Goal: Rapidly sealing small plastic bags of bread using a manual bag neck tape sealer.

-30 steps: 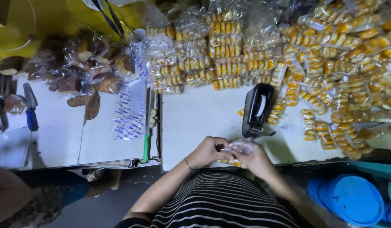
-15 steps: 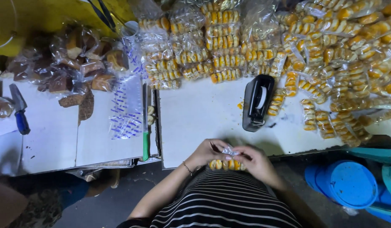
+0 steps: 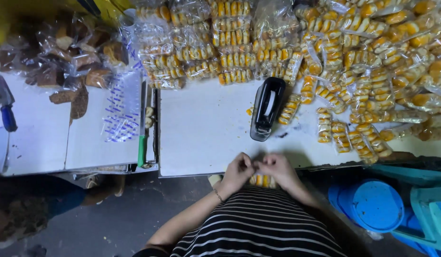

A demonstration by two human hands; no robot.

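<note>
Both hands meeting at the near table edge: left hand [image 3: 238, 170] and right hand [image 3: 277, 169] with fingers curled and pinched together on the clear neck of a small bag of yellow pastries [image 3: 262, 181], which hangs just below the knuckles, over the striped lap. Best to hold the fold flat and tight, pinch close to the filling, keep the bag level so nothing slides out, judging from the grip. Just beyond, on the white table [image 3: 201, 133], a black stapler [image 3: 267, 114], within easy reach. Off to the left, a green-handled knife [image 3: 142, 128]. Farther back, heaped bagged pastries [image 3: 353, 62] and brown ones [image 3: 63, 52].
</note>
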